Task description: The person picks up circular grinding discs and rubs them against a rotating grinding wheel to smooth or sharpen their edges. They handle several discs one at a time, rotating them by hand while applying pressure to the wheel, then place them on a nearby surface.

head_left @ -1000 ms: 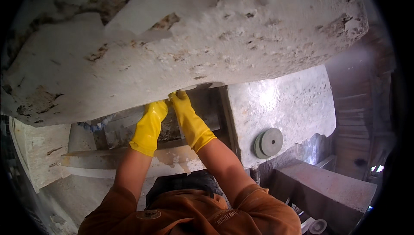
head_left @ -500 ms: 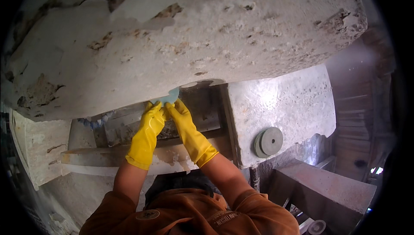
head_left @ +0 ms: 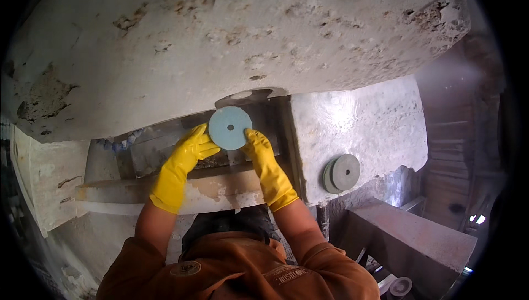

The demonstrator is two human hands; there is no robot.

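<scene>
Between my two hands, a light blue round abrasive disc [head_left: 231,137] with a small dark centre hole faces up toward me. My left hand [head_left: 193,147], in a yellow rubber glove, has its thumb and fingers at the disc's left edge. At the lower right edge, my right hand [head_left: 258,147], gloved the same way, pinches the rim with its thumb on the face. The disc is held just in front of the near edge of a big pale stone block [head_left: 193,63], below a dark rounded notch in that edge.
On the pale slab [head_left: 386,118] at right lie a few stacked grey-green discs [head_left: 346,172]. A worn ledge [head_left: 209,192] runs in front of my body. A block [head_left: 52,173] stands at left, and a box-like beam [head_left: 413,236] at lower right.
The blue disc, earlier bent or tilted and partly hidden by the stone's edge, now shows its full flat face. My hands have moved apart to its two sides.
</scene>
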